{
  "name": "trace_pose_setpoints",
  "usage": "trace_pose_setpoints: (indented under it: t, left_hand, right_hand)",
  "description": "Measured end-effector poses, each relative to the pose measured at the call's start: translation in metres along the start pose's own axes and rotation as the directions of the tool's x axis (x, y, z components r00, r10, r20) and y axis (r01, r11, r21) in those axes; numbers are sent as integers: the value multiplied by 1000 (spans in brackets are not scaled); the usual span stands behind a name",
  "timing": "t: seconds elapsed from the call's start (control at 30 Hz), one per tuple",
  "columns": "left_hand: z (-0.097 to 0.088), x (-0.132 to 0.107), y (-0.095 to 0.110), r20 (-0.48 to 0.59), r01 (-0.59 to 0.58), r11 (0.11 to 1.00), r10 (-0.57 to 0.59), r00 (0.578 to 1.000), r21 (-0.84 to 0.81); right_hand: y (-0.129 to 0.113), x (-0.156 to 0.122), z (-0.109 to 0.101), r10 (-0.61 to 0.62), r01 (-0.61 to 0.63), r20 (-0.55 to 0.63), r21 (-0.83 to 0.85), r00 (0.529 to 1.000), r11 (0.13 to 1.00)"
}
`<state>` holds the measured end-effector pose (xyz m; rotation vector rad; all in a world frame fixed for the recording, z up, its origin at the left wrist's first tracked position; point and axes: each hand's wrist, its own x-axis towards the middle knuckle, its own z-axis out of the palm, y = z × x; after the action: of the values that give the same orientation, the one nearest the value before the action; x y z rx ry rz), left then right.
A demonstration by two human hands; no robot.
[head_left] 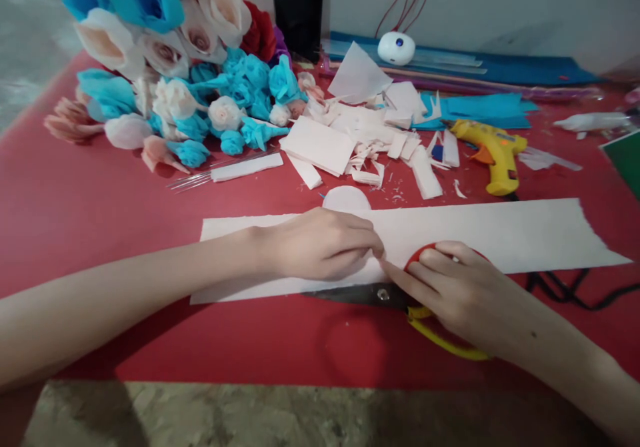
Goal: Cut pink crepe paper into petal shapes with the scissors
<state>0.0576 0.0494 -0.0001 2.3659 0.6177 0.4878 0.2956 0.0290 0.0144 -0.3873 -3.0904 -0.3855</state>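
A long white strip of crepe-like paper [500,233] lies across the front of the table, its right end slanted. My left hand [325,243] rests on it with curled fingers, thumb and fingertips pinching at the strip near its middle. My right hand [455,293] is closed round the handles of a pair of scissors [360,293], one red and one yellow. The dark blades point left, along the strip's near edge and partly under it. My right index finger reaches to my left fingertips. Behind my left hand, a white round piece [347,198] shows beyond the strip.
Paper flowers [240,80] in blue, white and peach crowd the back left. White paper scraps [360,127] lie in the middle, beside blue paper [480,108]. A yellow glue gun [495,153] lies at right. Thin wires [193,180] rest left, and a black cord [565,290] runs right.
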Motion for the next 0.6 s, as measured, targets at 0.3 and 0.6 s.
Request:
trace_pose_setpoints:
  t: [0.3, 0.6]
  left_hand:
    - [-8, -1, 5, 33, -22, 999, 21, 999, 32]
    - [4, 0, 0, 76, -148, 936, 130, 989, 319]
  right_hand:
    - [14, -30, -2, 34, -35, 21, 66, 999, 997]
    - [18, -65, -3, 170, -160, 147, -81, 974, 984]
